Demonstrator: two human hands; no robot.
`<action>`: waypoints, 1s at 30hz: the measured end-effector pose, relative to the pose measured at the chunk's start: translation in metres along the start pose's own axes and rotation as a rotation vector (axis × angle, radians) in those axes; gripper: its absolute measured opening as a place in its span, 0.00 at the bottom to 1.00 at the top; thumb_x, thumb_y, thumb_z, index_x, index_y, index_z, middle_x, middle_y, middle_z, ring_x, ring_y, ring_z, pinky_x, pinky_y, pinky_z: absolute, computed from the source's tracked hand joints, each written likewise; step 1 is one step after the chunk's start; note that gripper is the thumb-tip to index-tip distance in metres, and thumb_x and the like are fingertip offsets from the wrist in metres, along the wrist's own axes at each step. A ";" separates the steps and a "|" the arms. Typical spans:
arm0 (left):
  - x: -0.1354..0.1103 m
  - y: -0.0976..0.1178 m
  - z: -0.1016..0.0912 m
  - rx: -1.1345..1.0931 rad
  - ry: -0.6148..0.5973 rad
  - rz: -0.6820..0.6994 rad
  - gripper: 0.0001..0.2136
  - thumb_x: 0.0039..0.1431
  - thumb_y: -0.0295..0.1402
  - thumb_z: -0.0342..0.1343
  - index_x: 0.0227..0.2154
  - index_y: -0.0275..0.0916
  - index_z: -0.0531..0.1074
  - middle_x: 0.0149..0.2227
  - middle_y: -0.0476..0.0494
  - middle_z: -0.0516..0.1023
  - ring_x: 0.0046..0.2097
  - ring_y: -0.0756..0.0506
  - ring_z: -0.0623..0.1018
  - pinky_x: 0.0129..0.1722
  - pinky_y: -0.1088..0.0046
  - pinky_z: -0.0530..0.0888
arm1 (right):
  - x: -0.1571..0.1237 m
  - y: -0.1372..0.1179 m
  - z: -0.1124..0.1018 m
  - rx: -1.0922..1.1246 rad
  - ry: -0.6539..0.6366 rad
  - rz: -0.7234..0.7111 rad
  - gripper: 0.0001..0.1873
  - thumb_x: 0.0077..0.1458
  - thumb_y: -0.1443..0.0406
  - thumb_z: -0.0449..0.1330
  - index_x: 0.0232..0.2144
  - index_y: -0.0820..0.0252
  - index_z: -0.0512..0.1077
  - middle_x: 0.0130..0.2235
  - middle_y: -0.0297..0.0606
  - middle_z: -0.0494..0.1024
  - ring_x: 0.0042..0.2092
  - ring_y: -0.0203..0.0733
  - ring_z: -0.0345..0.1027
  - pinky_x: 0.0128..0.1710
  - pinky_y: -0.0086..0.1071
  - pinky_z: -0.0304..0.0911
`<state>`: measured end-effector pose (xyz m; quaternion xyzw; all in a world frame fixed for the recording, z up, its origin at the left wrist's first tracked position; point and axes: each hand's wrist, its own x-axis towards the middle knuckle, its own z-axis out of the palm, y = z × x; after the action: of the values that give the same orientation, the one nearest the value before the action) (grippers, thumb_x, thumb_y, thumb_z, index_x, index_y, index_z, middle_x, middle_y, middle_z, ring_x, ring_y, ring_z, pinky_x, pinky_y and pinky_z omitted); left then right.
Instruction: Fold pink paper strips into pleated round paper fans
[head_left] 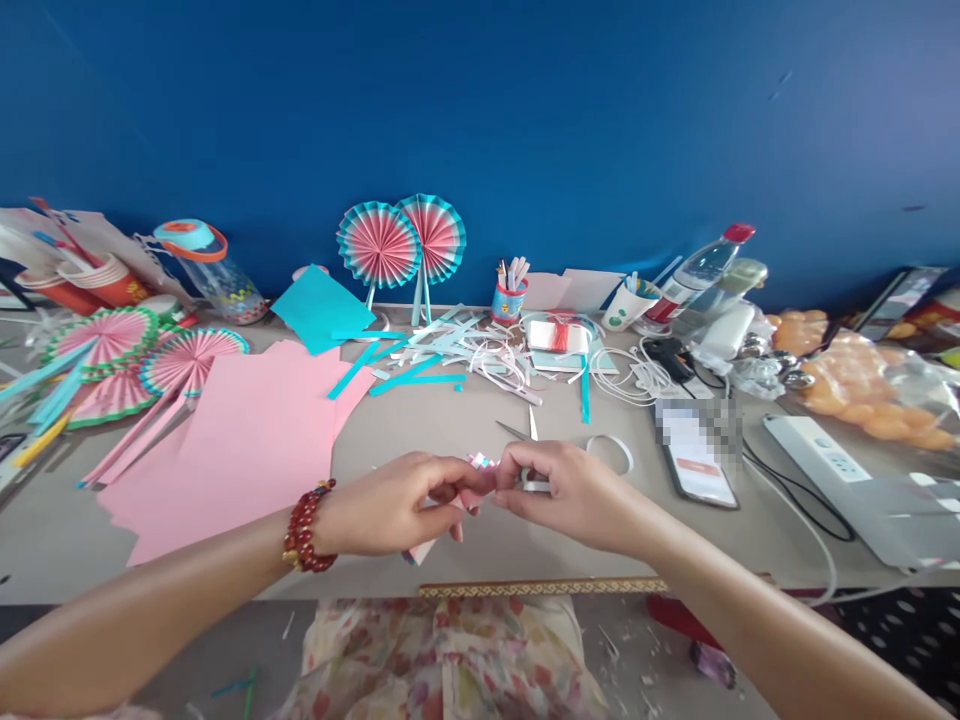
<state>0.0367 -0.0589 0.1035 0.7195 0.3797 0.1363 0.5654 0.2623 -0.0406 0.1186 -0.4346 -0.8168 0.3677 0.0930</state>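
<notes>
My left hand [401, 505] is closed around a small pleated piece of pink paper [471, 497] with white and blue edges. Part of this paper pokes out below the palm, and the fingers hide much of it. My right hand [559, 490] pinches at the paper's upper end, with thumb and index fingertip meeting my left fingers. Just beyond the right hand, open scissor blades [525, 428] point away; the handles are mostly covered, and I cannot tell whether the hand touches them. A white paper strip loop [628, 455] lies to the right of the scissors.
Pink sheets [255, 430] and finished paper fans [187, 362] cover the left. Paper scraps [457, 345] lie at the back below two standing fans [379, 245]. A phone [697, 465], power strip [821, 450], cables and a bottle [694, 275] occupy the right.
</notes>
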 end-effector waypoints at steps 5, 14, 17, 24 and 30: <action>-0.001 -0.003 0.002 -0.037 -0.006 0.001 0.16 0.62 0.31 0.50 0.53 0.38 0.67 0.42 0.40 0.78 0.38 0.46 0.80 0.16 0.84 0.69 | 0.003 0.001 0.000 -0.036 0.005 -0.010 0.04 0.55 0.63 0.60 0.29 0.56 0.73 0.31 0.30 0.78 0.32 0.36 0.69 0.31 0.26 0.55; 0.003 -0.002 0.001 0.007 0.014 0.041 0.11 0.63 0.30 0.50 0.47 0.38 0.70 0.41 0.44 0.78 0.36 0.48 0.81 0.37 0.75 0.75 | 0.006 0.005 0.001 -0.057 -0.002 -0.013 0.04 0.54 0.64 0.60 0.29 0.57 0.73 0.32 0.32 0.78 0.32 0.36 0.68 0.30 0.26 0.55; 0.004 -0.002 0.001 0.006 0.016 0.039 0.11 0.64 0.32 0.50 0.47 0.38 0.70 0.40 0.44 0.79 0.36 0.48 0.81 0.38 0.74 0.75 | 0.007 0.005 0.002 -0.069 0.004 -0.018 0.03 0.54 0.65 0.59 0.29 0.57 0.73 0.32 0.32 0.78 0.33 0.36 0.69 0.31 0.26 0.55; 0.005 -0.003 0.002 -0.002 0.015 0.044 0.11 0.65 0.35 0.48 0.46 0.38 0.69 0.41 0.43 0.79 0.37 0.47 0.81 0.40 0.72 0.75 | 0.009 0.004 0.004 -0.089 0.020 -0.017 0.04 0.54 0.63 0.60 0.29 0.56 0.74 0.31 0.32 0.78 0.33 0.37 0.69 0.31 0.26 0.55; 0.005 -0.005 0.003 -0.050 0.014 0.058 0.11 0.65 0.35 0.48 0.47 0.38 0.69 0.42 0.41 0.78 0.38 0.47 0.81 0.41 0.70 0.76 | 0.011 0.007 0.006 -0.090 0.028 -0.006 0.07 0.53 0.61 0.63 0.27 0.57 0.72 0.31 0.31 0.78 0.31 0.36 0.68 0.29 0.26 0.52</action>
<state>0.0406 -0.0572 0.0968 0.7147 0.3592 0.1669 0.5765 0.2578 -0.0325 0.1078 -0.4408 -0.8326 0.3242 0.0858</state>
